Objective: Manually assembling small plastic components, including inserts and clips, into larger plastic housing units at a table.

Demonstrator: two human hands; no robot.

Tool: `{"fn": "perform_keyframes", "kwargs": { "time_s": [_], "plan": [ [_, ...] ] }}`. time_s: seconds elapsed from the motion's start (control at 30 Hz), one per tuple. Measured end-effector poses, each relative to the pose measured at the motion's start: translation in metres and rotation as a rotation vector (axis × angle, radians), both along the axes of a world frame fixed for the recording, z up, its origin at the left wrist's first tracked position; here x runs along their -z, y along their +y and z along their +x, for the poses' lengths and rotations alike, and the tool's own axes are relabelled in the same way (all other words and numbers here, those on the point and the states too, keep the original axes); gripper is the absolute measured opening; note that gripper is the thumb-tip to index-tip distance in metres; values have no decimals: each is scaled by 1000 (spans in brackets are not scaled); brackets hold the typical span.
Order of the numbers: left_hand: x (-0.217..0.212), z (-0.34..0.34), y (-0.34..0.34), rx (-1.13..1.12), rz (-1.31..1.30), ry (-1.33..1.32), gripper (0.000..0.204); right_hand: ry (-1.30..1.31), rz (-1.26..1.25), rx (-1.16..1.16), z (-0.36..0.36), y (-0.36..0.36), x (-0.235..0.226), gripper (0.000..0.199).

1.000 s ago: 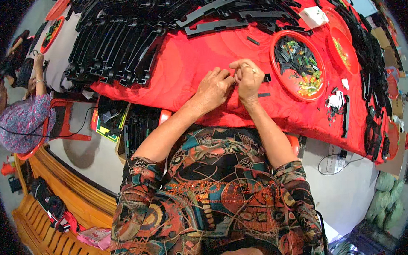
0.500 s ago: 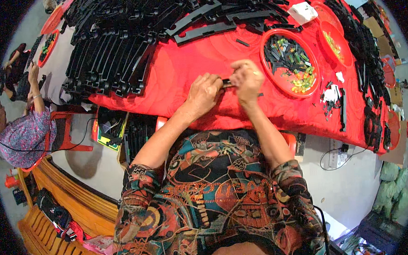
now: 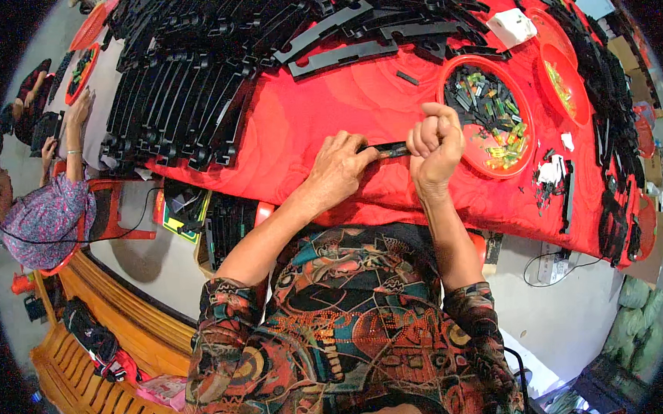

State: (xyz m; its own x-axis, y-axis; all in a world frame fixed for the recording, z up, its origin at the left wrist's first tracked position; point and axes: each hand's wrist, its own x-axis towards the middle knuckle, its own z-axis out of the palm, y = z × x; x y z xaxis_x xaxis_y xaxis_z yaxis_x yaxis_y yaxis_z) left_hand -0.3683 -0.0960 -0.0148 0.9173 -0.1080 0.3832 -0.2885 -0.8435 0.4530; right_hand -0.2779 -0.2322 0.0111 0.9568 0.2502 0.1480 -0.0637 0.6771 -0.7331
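My left hand (image 3: 338, 168) is closed on one end of a short, narrow black plastic strip (image 3: 391, 150), its thumb and fingers pinching it above the red cloth. At the strip's other end my right hand (image 3: 438, 143) is curled into a fist, the fingers meeting that end and hiding it. Just right of this hand lies a round red tray (image 3: 487, 170) holding small black pieces (image 3: 469, 95) and yellow-green pieces (image 3: 507, 144). A loose small black strip (image 3: 407, 78) rests on the cloth beyond my hands.
Long black plastic parts (image 3: 184, 110) are piled at the far left and back of the red-covered table (image 3: 283, 134). At the right stand a white block (image 3: 512, 28) and another red tray (image 3: 565, 82). A person (image 3: 47, 214) sits at the left, near a wooden bench (image 3: 101, 391).
Both hands appear slightly lower and further right in the picture, along with the table things. More of the black strip shows between my hands, and the right fist has turned.
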Motion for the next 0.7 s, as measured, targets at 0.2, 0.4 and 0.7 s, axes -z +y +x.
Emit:
{"fn": "perform_keyframes", "kwargs": {
  "time_s": [0.2,0.4,0.7],
  "plan": [
    [1,-1,-2,-30,8,26,21,5,-158,-41,-1,9,17,24],
    [-4,0,-4,-29,36,38,20,-37,-235,-43,-5,11,23,24],
    [-3,1,-1,-22,100,65,22,-96,-243,-87,6,-13,0,18]
  ]
}}
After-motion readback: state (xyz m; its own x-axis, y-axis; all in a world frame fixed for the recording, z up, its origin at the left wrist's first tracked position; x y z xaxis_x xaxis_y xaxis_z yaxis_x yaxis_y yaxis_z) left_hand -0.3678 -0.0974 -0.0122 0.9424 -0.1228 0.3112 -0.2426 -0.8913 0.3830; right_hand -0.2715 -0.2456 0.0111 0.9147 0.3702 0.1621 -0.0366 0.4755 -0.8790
